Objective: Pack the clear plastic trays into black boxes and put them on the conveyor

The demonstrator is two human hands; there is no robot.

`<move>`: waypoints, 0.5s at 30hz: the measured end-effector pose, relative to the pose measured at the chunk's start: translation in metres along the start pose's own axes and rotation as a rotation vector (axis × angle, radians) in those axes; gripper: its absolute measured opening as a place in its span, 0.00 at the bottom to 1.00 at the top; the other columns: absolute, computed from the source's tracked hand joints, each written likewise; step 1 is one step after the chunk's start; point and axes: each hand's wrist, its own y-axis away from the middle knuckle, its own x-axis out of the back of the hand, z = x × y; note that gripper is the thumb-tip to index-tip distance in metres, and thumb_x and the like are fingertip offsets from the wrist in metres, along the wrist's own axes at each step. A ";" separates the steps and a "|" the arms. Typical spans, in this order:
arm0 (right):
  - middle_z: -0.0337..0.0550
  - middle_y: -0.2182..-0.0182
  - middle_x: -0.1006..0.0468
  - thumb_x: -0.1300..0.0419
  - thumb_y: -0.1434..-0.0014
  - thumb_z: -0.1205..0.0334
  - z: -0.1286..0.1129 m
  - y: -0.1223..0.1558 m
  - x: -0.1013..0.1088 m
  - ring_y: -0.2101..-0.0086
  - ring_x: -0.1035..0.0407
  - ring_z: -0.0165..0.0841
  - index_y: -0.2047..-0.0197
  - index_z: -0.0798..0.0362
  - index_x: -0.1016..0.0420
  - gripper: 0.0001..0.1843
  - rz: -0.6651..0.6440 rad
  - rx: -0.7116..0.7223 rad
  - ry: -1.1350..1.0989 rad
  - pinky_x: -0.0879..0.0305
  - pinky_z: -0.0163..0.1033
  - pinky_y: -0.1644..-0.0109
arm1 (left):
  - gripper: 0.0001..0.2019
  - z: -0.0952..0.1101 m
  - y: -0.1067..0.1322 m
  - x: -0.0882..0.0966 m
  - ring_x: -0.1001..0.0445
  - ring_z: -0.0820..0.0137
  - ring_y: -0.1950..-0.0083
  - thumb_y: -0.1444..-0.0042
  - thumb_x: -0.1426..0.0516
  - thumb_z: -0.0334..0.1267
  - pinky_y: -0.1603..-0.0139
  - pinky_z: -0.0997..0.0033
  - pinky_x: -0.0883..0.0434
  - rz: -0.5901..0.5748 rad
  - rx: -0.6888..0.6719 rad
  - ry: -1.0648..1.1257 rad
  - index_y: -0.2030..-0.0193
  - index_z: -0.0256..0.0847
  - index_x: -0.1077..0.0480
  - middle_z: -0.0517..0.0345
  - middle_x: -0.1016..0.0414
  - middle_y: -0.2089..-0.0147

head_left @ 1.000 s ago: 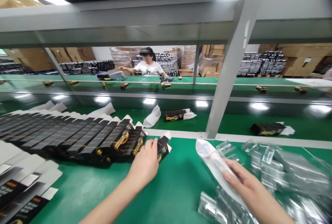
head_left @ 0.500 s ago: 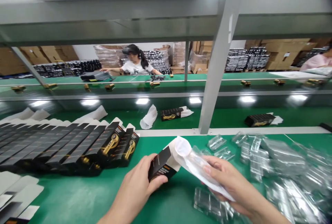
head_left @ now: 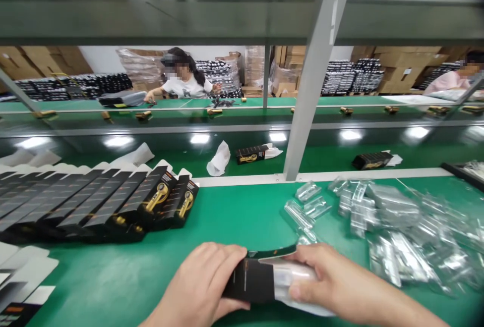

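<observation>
My left hand (head_left: pixel 202 281) is wrapped round a small black carton (head_left: pixel 255 280), which lies nearly flat low over the bench with its open end facing right. A white-wrapped item with a clear plastic cover (head_left: pixel 284 277) is partly inside that open end. My right hand (head_left: pixel 336 279) grips the item's outer part, thumb on the near side and fingers behind. A raised carton flap (head_left: pixel 274 253) reaches to the right fingertips. What the wrapping contains is hidden.
Black cartons with a gold shower-head picture (head_left: pixel 157 196) lean in a row at left, flat cartons (head_left: pixel 30 271) below them. Clear plastic trays (head_left: pixel 393 216) are heaped at right. A metal post (head_left: pixel 308 100) rises ahead, before a belt carrying gold parts (head_left: pixel 215 111). Co-workers sit beyond.
The wrapped item has gone from outside the carton's mouth to partly inside it. Both hands have moved lower, and the carton has turned to lie more level.
</observation>
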 end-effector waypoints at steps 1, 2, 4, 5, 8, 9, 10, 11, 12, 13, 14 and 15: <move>0.38 0.65 0.23 0.40 0.48 0.62 -0.002 0.001 -0.006 0.66 0.31 0.34 0.60 0.50 0.26 0.10 0.042 0.011 0.066 0.41 0.32 0.65 | 0.27 0.001 -0.002 0.001 0.27 0.65 0.59 0.47 0.42 0.52 0.57 0.66 0.31 -0.020 -0.025 -0.007 0.47 0.36 0.38 0.50 0.25 0.56; 0.38 0.64 0.23 0.41 0.47 0.63 -0.005 0.003 -0.012 0.65 0.31 0.34 0.60 0.49 0.26 0.10 0.083 0.019 0.131 0.41 0.33 0.64 | 0.27 0.002 -0.002 0.001 0.27 0.64 0.59 0.47 0.43 0.52 0.57 0.65 0.31 -0.040 -0.043 -0.018 0.46 0.35 0.38 0.49 0.25 0.55; 0.40 0.63 0.24 0.44 0.46 0.63 -0.009 0.004 -0.021 0.64 0.31 0.35 0.59 0.49 0.28 0.10 0.137 0.031 0.228 0.41 0.34 0.62 | 0.27 0.002 -0.003 0.002 0.27 0.64 0.59 0.47 0.43 0.53 0.57 0.65 0.31 -0.072 -0.068 -0.033 0.46 0.35 0.38 0.49 0.25 0.55; 0.40 0.64 0.24 0.44 0.46 0.63 -0.011 0.004 -0.023 0.64 0.31 0.35 0.59 0.49 0.30 0.10 0.142 0.032 0.250 0.41 0.34 0.63 | 0.28 0.003 -0.002 0.002 0.28 0.64 0.59 0.47 0.43 0.54 0.57 0.65 0.31 -0.078 -0.076 -0.028 0.46 0.35 0.38 0.49 0.25 0.55; 0.37 0.67 0.26 0.43 0.47 0.63 -0.012 0.000 -0.024 0.68 0.32 0.33 0.60 0.49 0.35 0.10 0.100 0.037 0.238 0.43 0.32 0.69 | 0.29 0.005 -0.001 0.001 0.28 0.65 0.60 0.48 0.43 0.55 0.58 0.68 0.31 -0.065 -0.090 0.018 0.47 0.35 0.37 0.49 0.25 0.55; 0.36 0.68 0.27 0.42 0.48 0.62 -0.013 -0.002 -0.023 0.70 0.32 0.32 0.60 0.48 0.36 0.10 0.082 0.040 0.225 0.44 0.32 0.71 | 0.28 0.006 -0.002 0.000 0.28 0.66 0.61 0.48 0.43 0.55 0.58 0.69 0.31 -0.051 -0.094 0.030 0.47 0.35 0.37 0.49 0.25 0.56; 0.35 0.69 0.27 0.42 0.48 0.60 -0.013 -0.004 -0.022 0.71 0.33 0.31 0.61 0.48 0.36 0.10 0.067 0.043 0.213 0.45 0.31 0.72 | 0.27 0.006 -0.002 0.000 0.28 0.67 0.61 0.48 0.43 0.54 0.59 0.69 0.32 -0.036 -0.097 0.036 0.48 0.36 0.37 0.50 0.25 0.56; 0.34 0.69 0.27 0.41 0.48 0.58 -0.013 -0.006 -0.021 0.71 0.33 0.31 0.61 0.48 0.36 0.11 0.059 0.047 0.204 0.45 0.31 0.73 | 0.26 0.007 -0.003 0.000 0.28 0.67 0.62 0.47 0.43 0.53 0.60 0.70 0.32 -0.019 -0.102 0.035 0.49 0.36 0.37 0.51 0.25 0.57; 0.34 0.69 0.28 0.40 0.49 0.57 -0.013 -0.008 -0.021 0.71 0.33 0.30 0.61 0.48 0.36 0.12 0.053 0.051 0.197 0.46 0.30 0.73 | 0.24 0.007 -0.004 0.001 0.28 0.68 0.64 0.46 0.43 0.52 0.61 0.71 0.32 -0.010 -0.105 0.029 0.50 0.37 0.36 0.53 0.24 0.58; 0.33 0.70 0.28 0.40 0.49 0.56 -0.014 -0.009 -0.021 0.72 0.34 0.30 0.62 0.48 0.36 0.13 0.049 0.049 0.196 0.46 0.30 0.73 | 0.22 0.007 -0.006 0.002 0.28 0.69 0.64 0.45 0.43 0.51 0.61 0.71 0.32 -0.005 -0.111 0.015 0.50 0.38 0.36 0.54 0.24 0.58; 0.33 0.70 0.29 0.39 0.50 0.56 -0.014 -0.010 -0.021 0.72 0.35 0.30 0.62 0.48 0.36 0.14 0.048 0.043 0.199 0.47 0.30 0.74 | 0.20 0.006 -0.008 0.003 0.28 0.69 0.65 0.45 0.44 0.50 0.61 0.71 0.33 -0.001 -0.122 -0.004 0.51 0.38 0.35 0.55 0.24 0.59; 0.33 0.71 0.29 0.39 0.52 0.56 -0.013 -0.011 -0.023 0.73 0.36 0.29 0.62 0.49 0.36 0.14 0.049 0.035 0.206 0.48 0.30 0.74 | 0.20 0.004 -0.010 0.004 0.29 0.68 0.64 0.44 0.45 0.51 0.60 0.70 0.33 0.005 -0.142 -0.027 0.52 0.39 0.35 0.56 0.24 0.59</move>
